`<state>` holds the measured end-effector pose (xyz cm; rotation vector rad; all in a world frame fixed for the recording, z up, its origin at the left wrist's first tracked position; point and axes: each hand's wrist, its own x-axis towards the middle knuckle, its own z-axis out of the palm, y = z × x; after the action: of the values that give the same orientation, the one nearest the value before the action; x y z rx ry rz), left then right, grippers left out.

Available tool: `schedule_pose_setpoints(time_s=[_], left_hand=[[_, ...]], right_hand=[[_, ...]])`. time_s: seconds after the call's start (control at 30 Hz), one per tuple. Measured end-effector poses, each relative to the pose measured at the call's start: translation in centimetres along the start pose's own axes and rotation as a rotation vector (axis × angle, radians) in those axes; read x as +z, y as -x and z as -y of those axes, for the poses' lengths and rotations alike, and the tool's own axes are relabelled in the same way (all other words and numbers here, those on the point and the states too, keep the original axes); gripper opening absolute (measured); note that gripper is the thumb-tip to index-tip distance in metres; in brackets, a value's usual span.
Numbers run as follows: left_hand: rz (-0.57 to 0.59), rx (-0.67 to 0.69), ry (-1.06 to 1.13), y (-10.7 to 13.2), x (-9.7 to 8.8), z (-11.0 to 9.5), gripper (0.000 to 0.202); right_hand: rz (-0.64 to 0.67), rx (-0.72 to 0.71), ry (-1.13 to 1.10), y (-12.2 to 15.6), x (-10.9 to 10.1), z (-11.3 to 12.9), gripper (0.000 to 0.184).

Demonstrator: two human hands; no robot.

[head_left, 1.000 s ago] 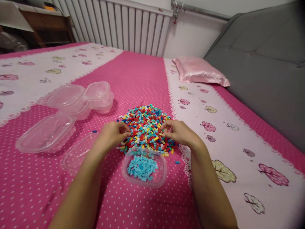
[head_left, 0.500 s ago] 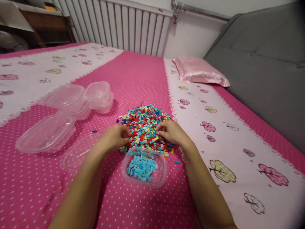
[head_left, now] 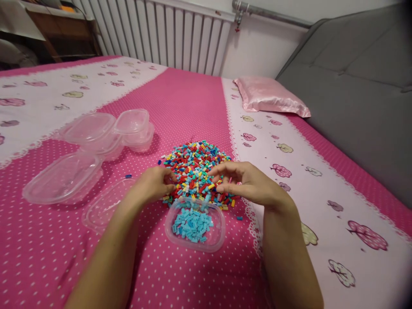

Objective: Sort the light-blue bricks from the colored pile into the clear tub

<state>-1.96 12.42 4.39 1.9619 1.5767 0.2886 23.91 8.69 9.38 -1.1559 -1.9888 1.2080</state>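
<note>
Clear boxes (head_left: 61, 180): stand clustered at far left on the pink bedspread (head_left: 180, 279), some stacked.
Clear lid (head_left: 101, 208): lies flat just right of the boxes, partly hidden by the left forearm (head_left: 112, 253).
Dark blue brick (head_left: 128, 176): lies near the lid's far edge.
Left hand (head_left: 152, 184): reaches to the pile's left edge, thumb and fingers curled inward; cannot tell if pinching a brick.
Brick pile (head_left: 196, 165): mixes red, blue, yellow, green and white; spreads between both hands, behind the open box.
Open box (head_left: 217, 236): sits upright at the pile's near edge, holding light blue bricks (head_left: 193, 225), mostly toward the left.
Loose blue brick (head_left: 239, 218): lies apart, right of the open box.
Right hand (head_left: 247, 182): hangs at the pile's right side, thumb and fingers spread apart.
Pillow (head_left: 272, 95): lies well back at right, near the gray headboard (head_left: 350, 86).
</note>
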Motion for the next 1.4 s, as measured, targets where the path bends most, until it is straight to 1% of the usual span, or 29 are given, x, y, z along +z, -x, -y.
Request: schedule_pose_setpoints(time_s=[0.03,0.1,0.17,0.23,0.3,0.37,0.5,0.57,0.63,0.67,0.7,0.77,0.83,0.97,1.03,1.1,1.17,1.27,1.33,1.4], left_hand=[[0.001,0.001,-0.005,0.0,0.0,0.0,0.018],[-0.006,0.008,-0.015,-0.1,0.0,0.1,0.019],[-0.013,0.022,-0.024,-0.2,0.0,0.2,0.02],[-0.008,0.036,-0.031,-0.2,-0.1,0.3,0.022],[0.004,0.042,-0.042,-0.3,-0.2,0.3,0.025],[0.016,0.039,-0.062,-0.2,-0.4,0.3,0.026],[0.041,0.032,-0.093,0.0,-0.8,0.4,0.025],[0.038,0.032,-0.111,0.2,-1.0,0.4,0.025],[0.029,0.028,-0.134,0.3,-1.2,0.3,0.025],[0.023,0.026,-0.144,0.4,-1.2,0.3,0.025],[0.018,0.027,-0.153,0.4,-1.3,0.3,0.025],[0.01,0.035,-0.164,0.4,-1.3,0.2,0.025],[0.009,0.044,-0.161,0.4,-1.4,0.3,0.025],[0.026,0.045,-0.145,0.5,-1.5,0.4,0.024],[0.031,0.05,-0.169,0.6,-1.6,0.5,0.024],[0.042,0.072,-0.207,0.8,-1.7,0.6,0.025],[0.07,0.106,-0.239,0.9,-1.6,0.7,0.026],[0.103,0.139,-0.261,1.1,-1.5,0.8,0.027],[0.107,0.13,-0.268,1.1,-1.4,0.6,0.028],[0.12,0.095,-0.267,1.2,-1.5,0.3,0.028]], right_hand=[[-0.023,0.001,0.0,0.2,-0.1,0.2,0.027],[-0.123,0.025,0.04,0.5,-0.3,0.1,0.024],[-0.227,0.078,0.142,0.7,-0.6,-0.1,0.017],[-0.256,0.142,0.292,0.9,-0.8,-0.2,0.011],[-0.203,0.217,0.457,1.2,-0.8,0.0,0.01],[-0.107,0.3,0.595,1.5,-0.5,0.4,0.014],[0.053,0.503,0.769,2.1,0.8,0.8,0.025],[0.124,0.623,0.841,2.5,1.7,0.1,0.03],[0.167,0.701,0.89,3.1,2.6,-1.2,0.027],[0.16,0.7,0.908,3.5,3.0,-2.0,0.023],[0.109,0.684,0.908,3.8,3.2,-2.7,0.02],[0.051,0.661,0.85,4.0,3.3,-3.8,0.018],[-0.023,0.623,0.798,3.6,2.8,-4.1,0.016],[-0.261,0.517,0.723,0.8,1.6,-2.4,0.014],[-0.364,0.446,0.654,-0.9,1.6,-1.6,0.012],[-0.431,0.377,0.513,-2.0,2.1,-1.3,0.01],[-0.465,0.318,0.316,-2.7,2.8,-2.0,0.009],[-0.457,0.23,0.019,-3.1,3.6,-3.8,0.011],[-0.441,0.189,-0.133,-3.3,3.8,-4.9,0.014],[-0.431,0.174,-0.235,-3.6,3.7,-5.4,0.017]])
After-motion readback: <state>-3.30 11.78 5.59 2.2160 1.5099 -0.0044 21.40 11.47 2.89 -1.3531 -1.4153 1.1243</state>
